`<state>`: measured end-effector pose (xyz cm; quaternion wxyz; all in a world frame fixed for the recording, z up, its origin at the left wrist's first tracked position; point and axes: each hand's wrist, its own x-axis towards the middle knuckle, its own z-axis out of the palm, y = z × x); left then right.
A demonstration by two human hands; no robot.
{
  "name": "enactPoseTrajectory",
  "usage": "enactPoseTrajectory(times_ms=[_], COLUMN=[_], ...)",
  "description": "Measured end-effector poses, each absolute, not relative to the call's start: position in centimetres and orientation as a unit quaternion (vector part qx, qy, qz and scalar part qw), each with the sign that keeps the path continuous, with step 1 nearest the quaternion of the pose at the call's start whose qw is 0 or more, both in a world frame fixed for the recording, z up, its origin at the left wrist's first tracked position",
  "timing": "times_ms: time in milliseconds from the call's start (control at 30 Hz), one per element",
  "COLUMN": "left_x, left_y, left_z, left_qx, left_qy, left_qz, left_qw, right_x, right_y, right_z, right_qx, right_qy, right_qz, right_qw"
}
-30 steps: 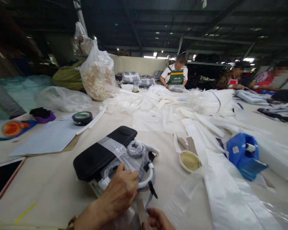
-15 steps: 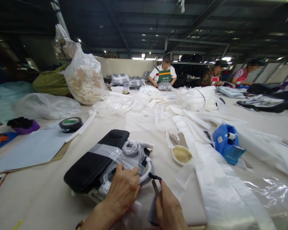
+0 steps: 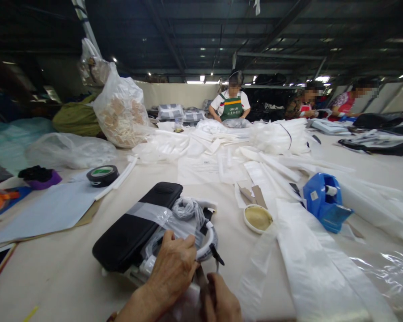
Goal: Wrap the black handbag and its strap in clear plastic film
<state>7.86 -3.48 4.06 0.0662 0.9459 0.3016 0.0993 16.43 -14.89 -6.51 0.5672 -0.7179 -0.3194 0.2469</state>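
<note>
On the table lies a black padded case (image 3: 134,223), with a clear plastic strip (image 3: 154,213) stretched across it. Beside the case and touching it are a bagged coiled cable (image 3: 188,210) and a curved white tube (image 3: 208,241). My left hand (image 3: 174,268) rests on the near end of this bundle, its fingers closed on the clear strip. Close by on the right, my right hand (image 3: 224,297) grips a flat metal blade (image 3: 203,284), blurred and partly hidden; its exact kind cannot be told. A small black piece (image 3: 217,255) sticks out just above that hand.
Right of the bundle are a shallow round dish (image 3: 258,218), white plastic sleeves (image 3: 308,259) and a blue tape dispenser (image 3: 324,201). A black tape roll (image 3: 102,175) sits on pale sheets (image 3: 60,201) at left. Co-workers (image 3: 233,105) stand across the table.
My right hand and the blade have moved left and down, close against my left hand. My left hand stays on the bundle. The view has shifted slightly.
</note>
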Motion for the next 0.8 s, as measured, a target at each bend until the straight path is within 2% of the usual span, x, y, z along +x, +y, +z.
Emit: enactPoseTrajectory(times_ms=[100,233,367,567,800], left_x=[7.9,7.8,7.6,7.7,7.6], left_y=[-3.6,-3.7,-3.6,-3.7,-3.6], left_z=[4.4,4.5,4.2,4.2,3.9], left_qx=[0.946,0.945,0.943,0.944,0.946], left_qy=[0.307,0.31,0.306,0.303,0.289], left_qz=[0.082,0.087,0.108,0.112,0.129], left_qw=[0.065,0.065,0.068,0.071,0.064], right_x=[16.4,16.1,16.8,16.6,16.2], right_y=[-12.2,-10.2,-10.9,-12.0,-11.7], right_z=[-4.8,-3.7,-5.3,-7.3,-6.7], right_qx=[-0.622,-0.445,-0.374,-0.381,-0.352], right_qy=[-0.259,-0.059,0.021,0.004,0.029], right_qz=[0.358,0.514,0.542,0.521,0.534], right_qw=[0.646,0.731,0.752,0.764,0.768])
